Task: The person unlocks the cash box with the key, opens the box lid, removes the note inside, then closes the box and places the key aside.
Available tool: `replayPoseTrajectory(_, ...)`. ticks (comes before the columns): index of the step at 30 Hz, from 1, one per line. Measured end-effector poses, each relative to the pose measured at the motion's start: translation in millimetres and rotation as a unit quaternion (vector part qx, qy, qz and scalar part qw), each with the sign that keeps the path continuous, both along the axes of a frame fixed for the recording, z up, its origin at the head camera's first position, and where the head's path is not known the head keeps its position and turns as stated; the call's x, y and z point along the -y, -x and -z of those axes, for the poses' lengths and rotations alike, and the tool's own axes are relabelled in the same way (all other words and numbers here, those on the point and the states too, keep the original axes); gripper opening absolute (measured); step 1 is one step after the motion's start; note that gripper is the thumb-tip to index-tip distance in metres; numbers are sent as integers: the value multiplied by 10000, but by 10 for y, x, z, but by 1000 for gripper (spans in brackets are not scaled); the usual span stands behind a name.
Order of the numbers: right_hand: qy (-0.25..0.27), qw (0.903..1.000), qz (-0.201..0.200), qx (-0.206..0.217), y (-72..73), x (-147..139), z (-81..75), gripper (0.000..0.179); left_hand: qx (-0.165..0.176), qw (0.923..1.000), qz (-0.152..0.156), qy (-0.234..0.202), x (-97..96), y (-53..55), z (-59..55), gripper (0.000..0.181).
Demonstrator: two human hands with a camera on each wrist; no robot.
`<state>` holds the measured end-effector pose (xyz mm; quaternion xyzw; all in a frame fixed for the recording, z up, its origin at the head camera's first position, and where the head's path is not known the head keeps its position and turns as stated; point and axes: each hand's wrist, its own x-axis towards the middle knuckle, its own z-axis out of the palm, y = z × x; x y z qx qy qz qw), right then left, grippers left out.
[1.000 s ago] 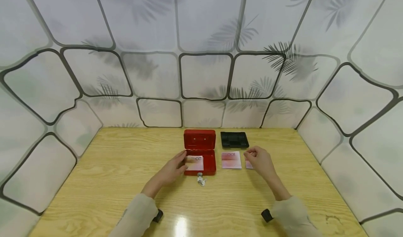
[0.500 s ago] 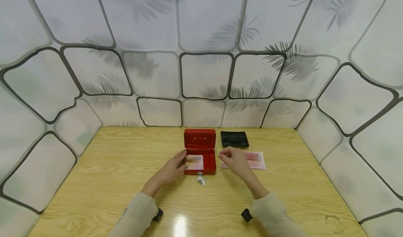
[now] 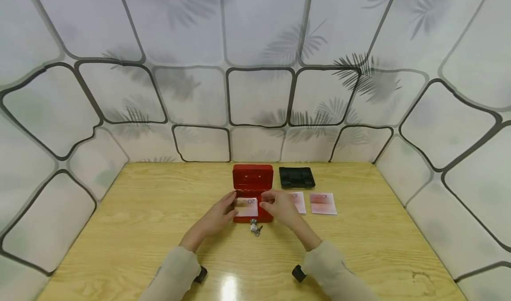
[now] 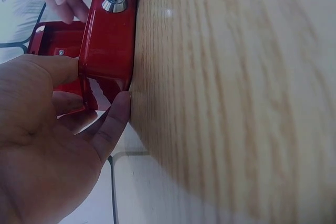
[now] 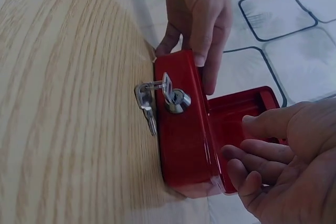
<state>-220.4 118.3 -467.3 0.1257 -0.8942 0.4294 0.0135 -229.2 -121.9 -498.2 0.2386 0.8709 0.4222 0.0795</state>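
A red metal cash box stands on the table with its lid raised. My left hand holds the box's left end, thumb at the rim and fingers along the outer wall. A stack of banknotes marked 20 lies inside at the left. Over the box's right part is my right hand; the right wrist view shows its fingers loosely bent, thumb apart, with nothing between them. Keys hang from the lock on the front.
Right of the box lie two stacks of notes marked 100: a nearer stack, partly covered by my right hand, and a farther stack. A black compartment tray sits behind them. Patterned walls enclose the wooden table.
My right hand has moved left, from the farther 100 stack, across the nearer one, to above the box. The left hand has stayed at the box's left end.
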Motion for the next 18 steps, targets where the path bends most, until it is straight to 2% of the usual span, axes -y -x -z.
replayPoseTrajectory(6, -194, 9997, -133, -3, 30, 106, 17, 24, -4, 10000, -15, -48, -1, -4, 9, 61)
replayPoseTrajectory(10, -330, 9991, -215, 145, 33, 141, 32, 25, 33, 10000, -30, -62, -8, 0, 16, 61)
replayPoseTrajectory(14, -595, 9977, -318, -13, 37, 177, 46, 5, 35, 10000, -29, -62, -9, -2, 16, 61)
replayPoseTrajectory(18, -916, 9952, -322, -107, 35, 222, 36, 35, 44, 10000, -14, -56, -7, -8, 14, 61)
